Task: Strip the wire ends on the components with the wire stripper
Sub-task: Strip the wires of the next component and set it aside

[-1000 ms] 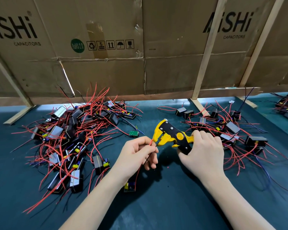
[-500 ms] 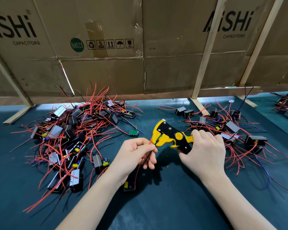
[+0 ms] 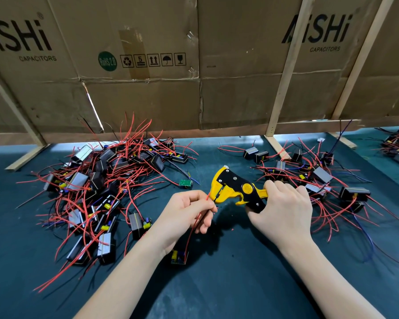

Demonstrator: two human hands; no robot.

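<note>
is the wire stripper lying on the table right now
No, the right hand grips the wire stripper above the table.

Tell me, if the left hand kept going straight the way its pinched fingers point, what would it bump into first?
Most likely the yellow-and-black wire stripper held by the right hand: the left hand pinches a thin red wire whose tip sits right at the tool's mouth.

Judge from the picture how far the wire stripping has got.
Done: cannot tell; wire tips in the right pile are too small to read. In hand: left hand pinches a red wire at the stripper gripped by the right hand. Left: probably the large left pile.
</note>
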